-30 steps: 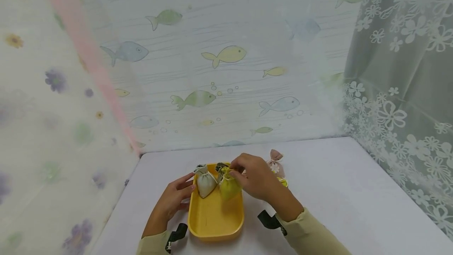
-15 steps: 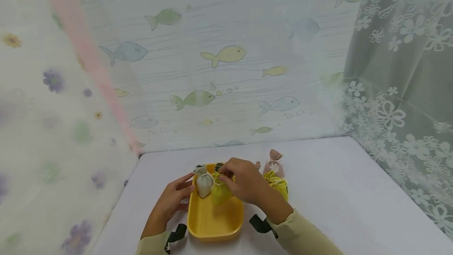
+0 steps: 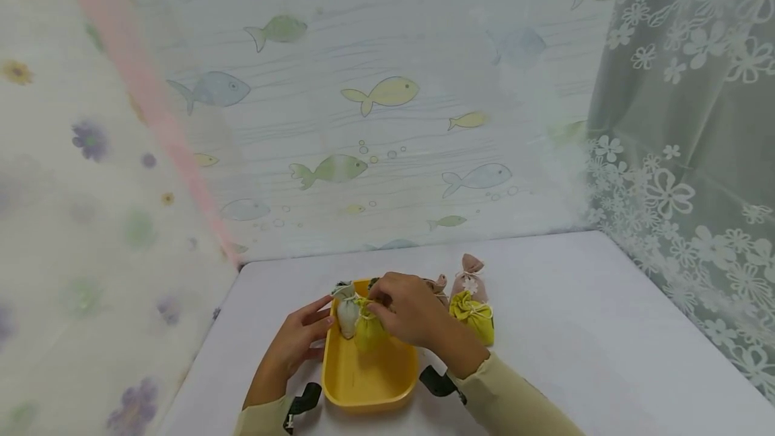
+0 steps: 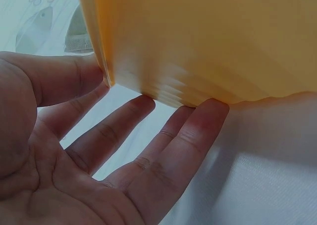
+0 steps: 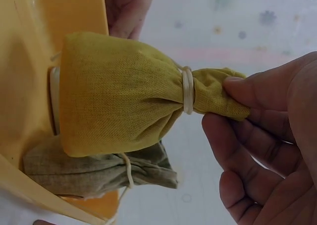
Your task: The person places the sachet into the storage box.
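My right hand (image 3: 414, 311) pinches the gathered neck of a yellow drawstring pouch (image 5: 119, 93) between thumb and fingers. The pouch hangs over the yellow tray (image 3: 369, 382), its base downward. Close beside it, a pale grey pouch (image 3: 348, 318) leans at the tray's left wall. A grey-green pouch (image 5: 74, 173) with a white cord shows in the right wrist view, and the right hand mostly hides it in the head view. My left hand (image 3: 299, 338) touches the tray's left outer side with nearly straight fingers; its fingertips (image 4: 213, 108) meet the wall in the left wrist view.
Right of the tray lie another yellow pouch (image 3: 473, 316), a pink pouch (image 3: 469, 284) with a white flower and a brownish-pink pouch (image 3: 438, 288) partly behind the right hand. A white cloth covers the table (image 3: 563, 328). Printed curtains (image 3: 393, 126) enclose its back and sides.
My right hand has carried the yellow pouch leftward, close to the pale grey pouch. The pouches right of the tray have come into fuller view. My left hand stays put.
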`<state>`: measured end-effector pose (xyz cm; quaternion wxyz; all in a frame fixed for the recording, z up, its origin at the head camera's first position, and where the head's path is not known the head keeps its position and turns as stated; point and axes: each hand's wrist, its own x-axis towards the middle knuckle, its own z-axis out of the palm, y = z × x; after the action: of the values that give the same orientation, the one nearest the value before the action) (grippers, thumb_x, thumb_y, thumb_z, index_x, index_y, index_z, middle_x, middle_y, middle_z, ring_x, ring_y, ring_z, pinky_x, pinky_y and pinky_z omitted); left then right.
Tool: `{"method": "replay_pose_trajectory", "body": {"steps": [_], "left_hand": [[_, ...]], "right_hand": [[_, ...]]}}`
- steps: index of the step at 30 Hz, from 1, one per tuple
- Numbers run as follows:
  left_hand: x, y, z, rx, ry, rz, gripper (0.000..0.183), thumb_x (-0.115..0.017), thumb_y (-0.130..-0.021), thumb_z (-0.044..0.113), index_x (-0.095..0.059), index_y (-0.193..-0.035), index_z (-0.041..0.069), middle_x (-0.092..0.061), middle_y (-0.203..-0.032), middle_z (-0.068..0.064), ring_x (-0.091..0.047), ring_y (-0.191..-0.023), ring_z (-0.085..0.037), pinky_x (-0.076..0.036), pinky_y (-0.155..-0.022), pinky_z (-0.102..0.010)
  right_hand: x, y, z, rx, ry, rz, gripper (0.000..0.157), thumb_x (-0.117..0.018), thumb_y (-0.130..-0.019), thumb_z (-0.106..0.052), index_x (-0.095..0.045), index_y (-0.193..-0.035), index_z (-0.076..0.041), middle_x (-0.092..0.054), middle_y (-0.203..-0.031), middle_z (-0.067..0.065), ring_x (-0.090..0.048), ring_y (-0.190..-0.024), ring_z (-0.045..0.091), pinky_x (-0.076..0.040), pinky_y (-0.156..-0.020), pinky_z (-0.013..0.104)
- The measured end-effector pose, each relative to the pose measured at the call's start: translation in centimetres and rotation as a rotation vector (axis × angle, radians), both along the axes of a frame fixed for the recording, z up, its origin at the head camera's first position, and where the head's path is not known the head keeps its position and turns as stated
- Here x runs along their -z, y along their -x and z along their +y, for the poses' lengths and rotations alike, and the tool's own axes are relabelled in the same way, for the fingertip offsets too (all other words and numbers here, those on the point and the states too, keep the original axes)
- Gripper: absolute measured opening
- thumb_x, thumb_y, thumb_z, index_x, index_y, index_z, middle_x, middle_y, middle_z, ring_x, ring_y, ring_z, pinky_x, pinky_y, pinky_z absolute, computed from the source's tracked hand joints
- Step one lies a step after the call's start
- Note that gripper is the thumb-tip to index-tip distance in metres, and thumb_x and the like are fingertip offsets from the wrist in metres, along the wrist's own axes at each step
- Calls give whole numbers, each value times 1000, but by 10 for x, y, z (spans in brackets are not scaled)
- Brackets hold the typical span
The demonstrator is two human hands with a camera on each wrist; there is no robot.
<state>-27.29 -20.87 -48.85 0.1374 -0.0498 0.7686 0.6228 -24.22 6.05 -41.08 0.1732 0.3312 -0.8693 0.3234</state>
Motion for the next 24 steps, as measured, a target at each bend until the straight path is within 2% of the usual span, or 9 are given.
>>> {"method": "replay_pose_trajectory", "body": {"steps": [15,24], "left_hand": [[-2,0,-2,12,-37,-6,59,-68,-101,24,-48,-156,24,-48,-157,-22,-70,-116,-32,-64,-82,-51],[2,2,-3,15,-45,-1,62,-71,-99,27,-48,-157,24,-49,-156,-22,-69,-119,-33,-64,-81,-52]], "right_hand": [[5,7,-13,-16,-17,-103,10,-73,-98,-25,-75,-102,-17,-67,-91,-10,-57,-77,1,-53,-69,14],[9,8,-22,1,-83,-136,12,-72,-98,-26,-76,-105,-18,-68,-93,-10,-56,-78,1,-52,-72,16]]}}
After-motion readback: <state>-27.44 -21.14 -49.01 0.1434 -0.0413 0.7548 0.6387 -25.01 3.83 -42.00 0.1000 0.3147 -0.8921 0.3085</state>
